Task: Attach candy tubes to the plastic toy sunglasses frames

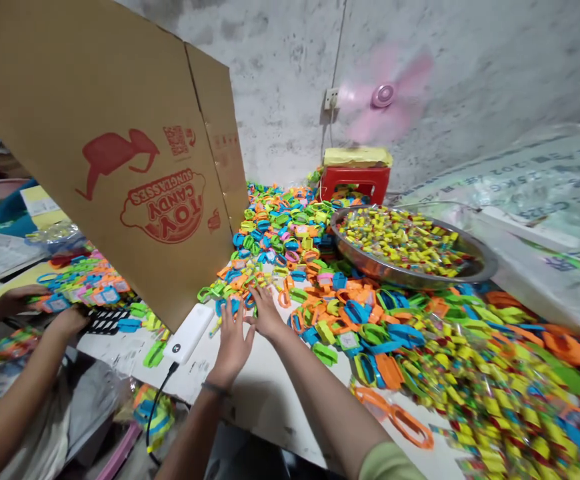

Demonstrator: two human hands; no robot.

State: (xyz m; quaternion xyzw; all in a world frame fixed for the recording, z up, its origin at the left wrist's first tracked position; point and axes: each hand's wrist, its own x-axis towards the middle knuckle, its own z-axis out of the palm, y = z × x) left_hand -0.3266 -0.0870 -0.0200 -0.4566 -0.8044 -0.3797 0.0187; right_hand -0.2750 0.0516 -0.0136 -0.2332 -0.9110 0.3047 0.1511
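Observation:
My left hand [234,340] lies over the white table [280,380] with its fingers stretched forward and spread, touching the near edge of a pile of small colourful plastic toy pieces [290,220]. Close beside it, my right hand [266,315] reaches into the same edge, fingers extended and thumb apart toward the left hand. Neither hand visibly grips anything, though the pieces under the fingertips are partly hidden. A white power bank [190,333] with a black cable lies just left of my left hand. Orange, blue and green pieces [360,310] are heaped right of my right hand.
A tall cardboard box [170,167] printed "Toy Candy Sunglasses" upside down stands at left. A metal basin [375,263] holds yellow wrapped candies; more candies [490,393] lie at right. Behind are a red stool [355,180] and spinning pink fan [384,95]. A co-worker's hands [67,323] work at far left.

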